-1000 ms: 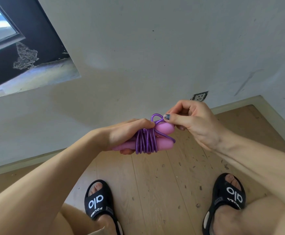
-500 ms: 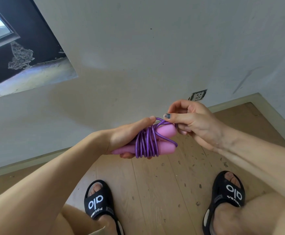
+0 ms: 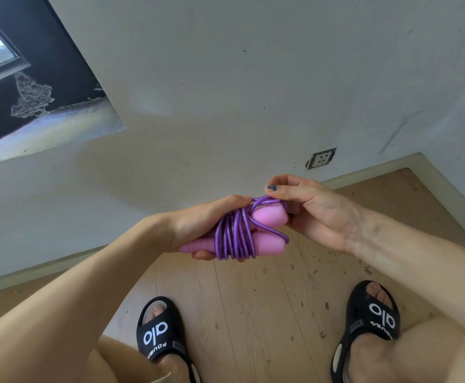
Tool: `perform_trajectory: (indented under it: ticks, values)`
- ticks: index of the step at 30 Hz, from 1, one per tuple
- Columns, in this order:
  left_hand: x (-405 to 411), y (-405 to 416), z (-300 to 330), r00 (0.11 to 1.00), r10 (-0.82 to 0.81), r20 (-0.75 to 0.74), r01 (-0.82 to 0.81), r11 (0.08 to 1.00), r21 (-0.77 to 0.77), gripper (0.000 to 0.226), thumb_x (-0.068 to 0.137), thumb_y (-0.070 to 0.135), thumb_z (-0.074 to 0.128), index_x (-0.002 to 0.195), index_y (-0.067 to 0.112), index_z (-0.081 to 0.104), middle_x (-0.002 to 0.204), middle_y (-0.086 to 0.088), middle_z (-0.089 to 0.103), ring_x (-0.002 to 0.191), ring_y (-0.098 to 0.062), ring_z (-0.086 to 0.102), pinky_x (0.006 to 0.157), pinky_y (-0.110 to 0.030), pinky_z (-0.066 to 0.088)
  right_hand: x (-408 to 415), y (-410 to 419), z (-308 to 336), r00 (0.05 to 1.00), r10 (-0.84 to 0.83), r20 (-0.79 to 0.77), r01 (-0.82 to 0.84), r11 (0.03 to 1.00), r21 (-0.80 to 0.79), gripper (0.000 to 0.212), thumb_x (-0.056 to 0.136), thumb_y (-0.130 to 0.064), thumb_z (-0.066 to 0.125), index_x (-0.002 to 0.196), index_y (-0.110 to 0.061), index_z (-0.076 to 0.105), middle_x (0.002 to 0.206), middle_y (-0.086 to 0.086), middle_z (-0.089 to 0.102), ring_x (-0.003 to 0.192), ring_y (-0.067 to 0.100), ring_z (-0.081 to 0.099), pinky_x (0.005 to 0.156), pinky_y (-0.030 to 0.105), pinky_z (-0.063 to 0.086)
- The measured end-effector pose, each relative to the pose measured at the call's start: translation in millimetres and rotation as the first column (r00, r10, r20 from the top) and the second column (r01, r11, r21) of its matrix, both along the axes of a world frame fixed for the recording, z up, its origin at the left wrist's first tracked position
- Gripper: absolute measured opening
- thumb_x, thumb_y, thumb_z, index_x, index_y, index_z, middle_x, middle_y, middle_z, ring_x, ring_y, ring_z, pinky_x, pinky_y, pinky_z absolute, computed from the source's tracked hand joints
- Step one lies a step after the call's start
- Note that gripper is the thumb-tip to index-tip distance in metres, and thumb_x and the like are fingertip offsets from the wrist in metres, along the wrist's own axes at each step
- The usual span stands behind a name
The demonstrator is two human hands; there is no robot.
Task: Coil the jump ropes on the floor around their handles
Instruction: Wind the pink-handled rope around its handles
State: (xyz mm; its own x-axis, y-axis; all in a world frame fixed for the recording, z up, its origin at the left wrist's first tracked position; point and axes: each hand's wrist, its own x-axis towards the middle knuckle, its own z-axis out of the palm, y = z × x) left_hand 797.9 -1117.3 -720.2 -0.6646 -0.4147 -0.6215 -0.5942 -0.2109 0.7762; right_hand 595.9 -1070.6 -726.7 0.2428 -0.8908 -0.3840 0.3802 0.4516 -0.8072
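Observation:
I hold one jump rope in front of me above the floor. Its two pink handles (image 3: 270,241) lie side by side, and the purple rope (image 3: 235,239) is wound around them in several turns. My left hand (image 3: 198,225) grips the handles from the left, thumb on top by the coils. My right hand (image 3: 317,214) pinches the last purple loop at the far end of the upper handle, thumb pressing it down. The handles' left ends are hidden in my left palm.
Wooden plank floor (image 3: 253,313) with small dark specks lies below. My feet in black slides (image 3: 159,333) (image 3: 369,319) stand on it. A white wall with a socket (image 3: 321,158) and baseboard is ahead; a dark window recess (image 3: 32,87) sits upper left.
The small loop that stood up above the handle tips has been drawn down flat against the upper handle. My right hand has closed in onto the handle end; the bundle has stayed in place.

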Motion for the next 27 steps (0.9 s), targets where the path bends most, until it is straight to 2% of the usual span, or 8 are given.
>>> perform_trajectory:
  ticks: [2,6,10,12,14,19,23,27]
  values:
    - [0,-2,-1,1.000,-0.002,0.010,0.002,1.000,0.003,0.080,0.100,0.058,0.020,0.080,-0.009,0.060,0.061,-0.027,0.052,0.033,-0.020,0.031,0.038,-0.024,0.025,2,1,2,0.999,-0.006,-0.050,0.004,0.998,-0.055,0.013,0.084,-0.011,0.065,0.097,-0.014,0.064,0.070,-0.005,0.062,0.055,0.004,0.054,0.051,0.015,0.044]
    - [-3,2,4,1.000,-0.013,0.029,0.013,1.000,-0.018,0.076,0.102,0.054,0.014,0.075,-0.002,0.059,0.042,-0.004,0.052,0.033,-0.018,0.030,0.041,-0.027,0.023,4,3,3,0.993,-0.037,-0.114,0.023,0.993,-0.120,0.017,0.083,-0.013,0.067,0.100,-0.012,0.065,0.069,-0.007,0.065,0.053,0.001,0.055,0.051,0.014,0.042]
    - [-1,-1,-2,1.000,-0.005,-0.023,0.004,1.000,-0.028,0.083,0.099,0.062,0.020,0.081,-0.008,0.060,0.066,-0.036,0.052,0.035,-0.021,0.031,0.038,-0.024,0.026,2,-1,4,0.983,-0.031,-0.183,-0.006,0.980,-0.199,0.011,0.089,-0.009,0.066,0.098,-0.015,0.063,0.080,-0.003,0.063,0.068,0.008,0.060,0.058,0.017,0.047]
    - [-2,-1,0,0.999,0.022,-0.046,-0.024,0.999,-0.035,0.079,0.100,0.062,0.020,0.078,-0.001,0.062,0.058,-0.026,0.056,0.034,-0.020,0.032,0.041,-0.029,0.022,-1,-4,4,0.948,-0.069,-0.310,-0.023,0.958,-0.284,0.007,0.092,-0.012,0.066,0.092,-0.017,0.061,0.078,-0.007,0.060,0.071,0.009,0.058,0.061,0.020,0.049]
    - [-5,1,5,0.998,0.056,-0.035,-0.058,0.997,-0.060,0.075,0.101,0.059,0.018,0.075,0.004,0.061,0.042,-0.006,0.053,0.032,-0.019,0.031,0.043,-0.032,0.020,-4,-4,5,0.858,-0.173,-0.484,-0.045,0.913,-0.406,0.010,0.093,-0.017,0.066,0.086,-0.018,0.060,0.074,-0.014,0.058,0.069,0.009,0.057,0.064,0.023,0.050]
    - [-8,0,1,0.990,0.140,-0.031,-0.143,0.983,-0.115,0.072,0.099,0.063,0.025,0.085,0.004,0.063,0.043,-0.016,0.046,0.036,-0.022,0.030,0.043,-0.027,0.025,-6,5,4,0.474,-0.433,-0.767,-0.442,0.636,-0.633,0.009,0.092,-0.022,0.065,0.090,-0.018,0.057,0.094,-0.008,0.052,0.073,0.015,0.056,0.066,0.023,0.047]
    - [-9,2,4,0.995,0.098,-0.012,-0.099,0.990,-0.097,0.066,0.101,0.058,0.023,0.088,0.009,0.064,0.049,-0.003,0.060,0.033,-0.019,0.033,0.043,-0.027,0.026,-11,6,2,0.405,-0.443,-0.800,-0.512,0.616,-0.599,0.014,0.089,-0.020,0.069,0.089,-0.014,0.057,0.092,-0.005,0.052,0.073,0.014,0.055,0.067,0.028,0.047]
    - [-6,0,-3,0.996,0.074,-0.057,-0.078,0.994,-0.070,0.054,0.095,0.062,0.041,0.097,0.014,0.065,0.076,-0.020,0.066,0.038,-0.019,0.035,0.041,-0.026,0.026,-15,6,1,0.399,-0.406,-0.822,-0.517,0.641,-0.567,0.013,0.091,-0.023,0.069,0.085,-0.014,0.060,0.095,-0.005,0.049,0.075,0.013,0.056,0.068,0.023,0.046]
